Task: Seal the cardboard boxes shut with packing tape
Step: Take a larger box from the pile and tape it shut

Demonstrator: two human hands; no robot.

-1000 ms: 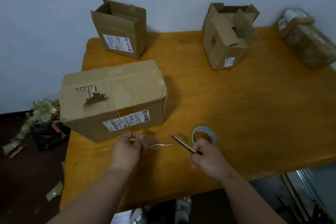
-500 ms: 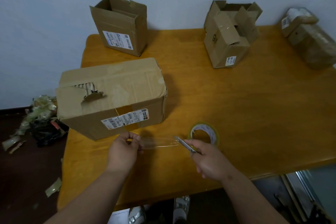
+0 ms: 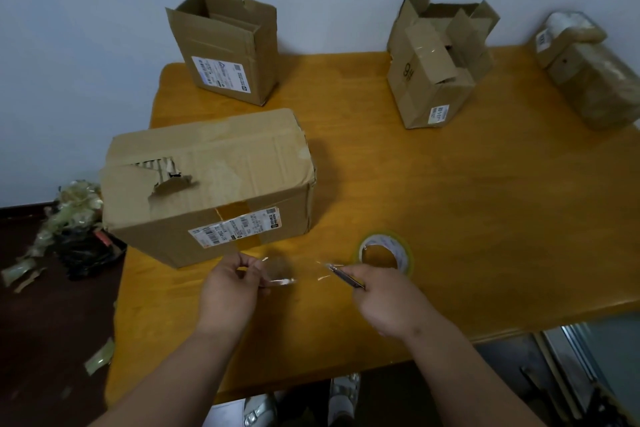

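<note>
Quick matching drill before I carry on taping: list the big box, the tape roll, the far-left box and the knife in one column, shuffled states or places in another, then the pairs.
1. big box
2. tape roll
3. far-left box
4. knife

a. flaps standing open
b. held in the right hand
c. torn hole in top
d. lying flat on the table

Pairs: 1-c, 2-d, 3-a, 4-b
</note>
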